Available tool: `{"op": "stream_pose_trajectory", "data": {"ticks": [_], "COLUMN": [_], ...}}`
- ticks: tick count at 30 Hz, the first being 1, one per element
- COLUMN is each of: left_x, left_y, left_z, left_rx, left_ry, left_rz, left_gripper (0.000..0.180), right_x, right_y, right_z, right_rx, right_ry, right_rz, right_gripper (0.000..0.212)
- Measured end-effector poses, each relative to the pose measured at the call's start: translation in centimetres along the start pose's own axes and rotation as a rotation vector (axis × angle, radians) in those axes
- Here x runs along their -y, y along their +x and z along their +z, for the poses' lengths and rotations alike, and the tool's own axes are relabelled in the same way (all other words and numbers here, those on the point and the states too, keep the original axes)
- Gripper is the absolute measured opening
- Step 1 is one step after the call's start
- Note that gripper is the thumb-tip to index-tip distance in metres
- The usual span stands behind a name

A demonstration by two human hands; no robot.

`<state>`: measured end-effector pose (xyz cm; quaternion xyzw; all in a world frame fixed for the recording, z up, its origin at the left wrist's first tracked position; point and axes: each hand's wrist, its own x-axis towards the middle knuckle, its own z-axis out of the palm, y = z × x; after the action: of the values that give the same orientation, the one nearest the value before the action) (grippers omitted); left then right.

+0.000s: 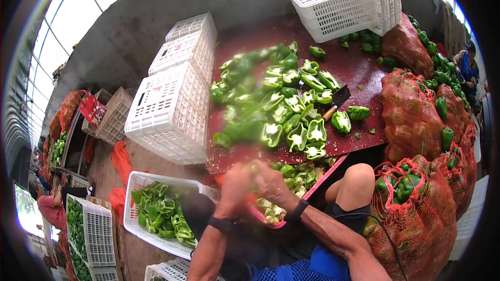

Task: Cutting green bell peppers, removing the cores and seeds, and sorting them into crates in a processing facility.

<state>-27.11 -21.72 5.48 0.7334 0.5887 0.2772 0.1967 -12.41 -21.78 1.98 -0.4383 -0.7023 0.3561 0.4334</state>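
My left hand (237,187) and my right hand (274,183) meet just off the near edge of the red table (367,80), above a pink tub (329,178) of pale pepper cores (303,179). The fingers of both are curled in and smeared. A small pale-green bit shows between them, too blurred to name. Halved green peppers (295,104), cut sides mostly up, cover the tabletop beyond; a smear over the lens softens those on the left. Among the halves at the right lies a broad dark-bladed knife (340,97) with a wooden handle.
Left of my legs, a white crate (147,178) holds green pepper pieces (162,211). White crates (166,106) line the table's left edge; more crates (338,5) sit at its far end. Red mesh sacks (411,218) of peppers crowd my right. Other people (49,205) are at far left and right.
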Motion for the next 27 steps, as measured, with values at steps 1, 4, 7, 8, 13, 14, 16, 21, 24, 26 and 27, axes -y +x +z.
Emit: {"op": "stream_pose_trajectory", "data": {"ticks": [1, 4, 7, 8, 13, 14, 16, 21, 24, 26, 27], "left_x": [-0.1, 1.8, 2.7, 2.4, 0.6, 0.4, 1.6, 3.2, 2.2, 4.2, 5.7], "left_y": [0.1, 0.1, -0.3, -0.6, -0.2, -0.2, -0.2, 0.2, 0.4, 0.2, -0.1], "left_z": [-0.1, 0.5, 0.9, 1.1, 0.9, 0.8, 0.9, 1.1, 0.4, 1.3, 1.7], "left_rx": [-0.039, -0.079, -0.022, -0.018, 0.017, 0.014, -0.044, -0.106, -0.087, -0.155, -0.192], "left_ry": [-0.087, 0.038, 0.303, 0.303, 0.176, 0.137, -0.010, -0.380, -0.892, -0.752, -0.684], "left_rz": [-0.048, 0.037, 0.076, 0.069, -0.062, -0.020, 0.001, -0.020, -0.470, -0.259, -0.150], "left_gripper": [0.021, 0.020, 0.020, 0.020, 0.020, 0.020, 0.021, 0.022, 0.020, 0.019, 0.019], "right_x": [0.0, 0.5, 1.6, 1.8, -0.4, -0.8, -1.5, 0.7, -0.4, -1.4, -1.9], "right_y": [0.0, 0.6, 1.4, 1.5, 0.7, 0.8, 1.5, 2.5, 2.9, 3.3, 3.7], "right_z": [-0.1, -0.1, -1.8, -2.1, -0.2, -0.3, -0.7, -3.0, -4.6, -5.6, -5.7], "right_rx": [-0.015, 0.006, 0.125, 0.209, -0.007, -0.005, 0.095, -0.003, -0.138, -0.212, -0.041], "right_ry": [0.001, 0.033, -0.120, -0.298, -0.343, -0.346, -0.580, 0.221, 0.253, 0.109, 0.058], "right_rz": [-0.024, -0.075, -0.079, -0.061, -0.218, -0.213, -0.206, 0.038, -0.115, -0.265, -0.131], "right_gripper": [0.037, 0.033, 0.022, 0.016, 0.021, 0.021, 0.018, 0.013, 0.022, 0.022, 0.020]}}
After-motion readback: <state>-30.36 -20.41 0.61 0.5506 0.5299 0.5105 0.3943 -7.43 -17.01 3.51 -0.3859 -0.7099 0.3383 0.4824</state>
